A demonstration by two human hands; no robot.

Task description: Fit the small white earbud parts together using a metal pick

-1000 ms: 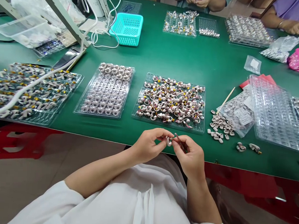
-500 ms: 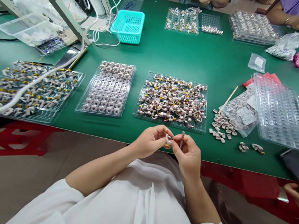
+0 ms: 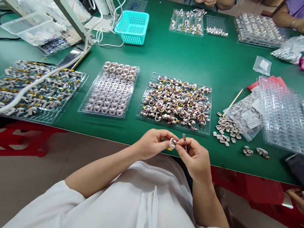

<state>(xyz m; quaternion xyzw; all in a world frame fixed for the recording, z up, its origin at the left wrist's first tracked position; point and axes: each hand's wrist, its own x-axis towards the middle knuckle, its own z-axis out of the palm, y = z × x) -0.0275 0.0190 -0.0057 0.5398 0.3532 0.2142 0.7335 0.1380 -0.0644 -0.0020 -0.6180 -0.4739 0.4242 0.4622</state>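
My left hand [image 3: 157,144] pinches a small pale, curved earphone part [image 3: 172,143] with a bit of yellow tape on its underside. Close against it, my right hand [image 3: 194,155] is closed, thumb and forefinger at the part. A slim brownish metal tool [image 3: 184,141], perhaps tweezers, sticks up from between the right fingers; its lower end is hidden. Just beyond both hands lies a clear tray [image 3: 139,115] heaped with similar curved parts carrying yellow and reddish pieces.
Another clear tray [image 3: 82,108] holds rows of pale parts, left of the heaped one. At right are loose pale caps [image 3: 227,128], a wooden stick [image 3: 232,102], a bag of caps [image 3: 244,108] and stacked clear trays [image 3: 281,114]. A turquoise basket [image 3: 132,38] stands farther back. Co-workers' hands show.
The curved part has turned a little and shifted slightly right between my fingers. My right hand has moved a bit right and the metal tool tilts more to the left.
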